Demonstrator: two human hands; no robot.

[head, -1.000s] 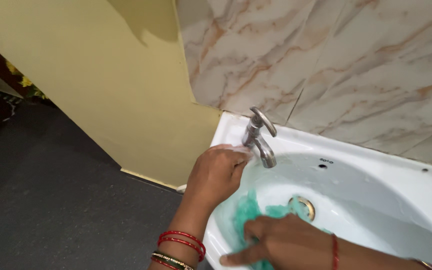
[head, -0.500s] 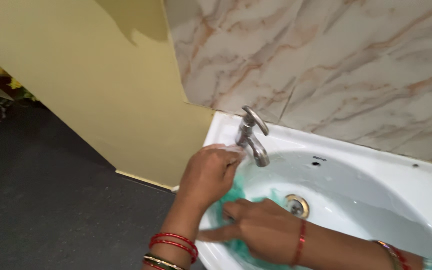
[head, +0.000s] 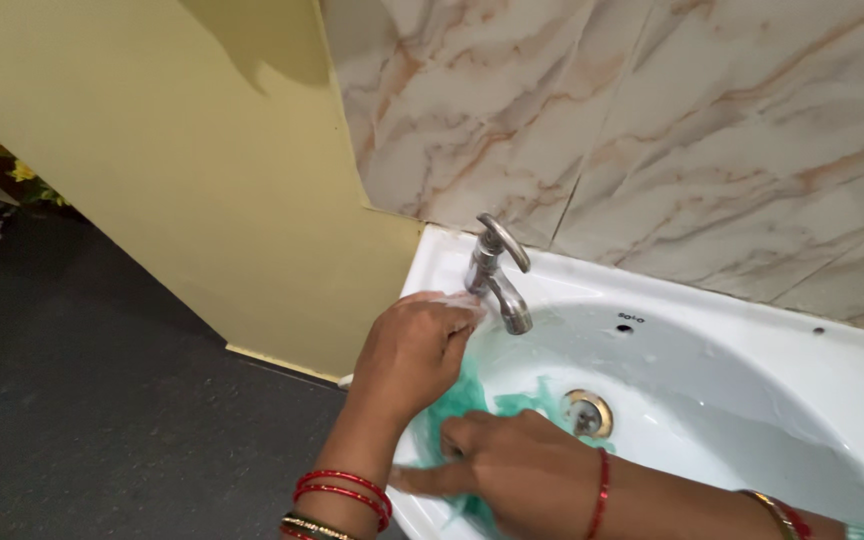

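Observation:
A white wash basin (head: 752,350) is fixed under a marble-patterned tiled wall, with a metal tap (head: 497,272) at its back left. My left hand (head: 417,345) rests on the basin's left rim just beside the tap spout, fingers curled, nothing visible in it. My right hand (head: 507,470) presses a green scrub cloth (head: 462,400) against the inside left wall of the bowl, thumb pointing left. Most of the cloth is hidden under that hand. The brass drain (head: 587,412) sits just right of my right hand.
A yellow painted wall (head: 172,180) meets the tiles left of the basin. Dark grey floor (head: 102,400) spreads at the lower left. An overflow hole (head: 624,327) shows on the basin's back wall.
My right hand has slid the green cloth leftward and up the bowl's left side. My left hand has stayed on the rim by the tap. The view shifted slightly right.

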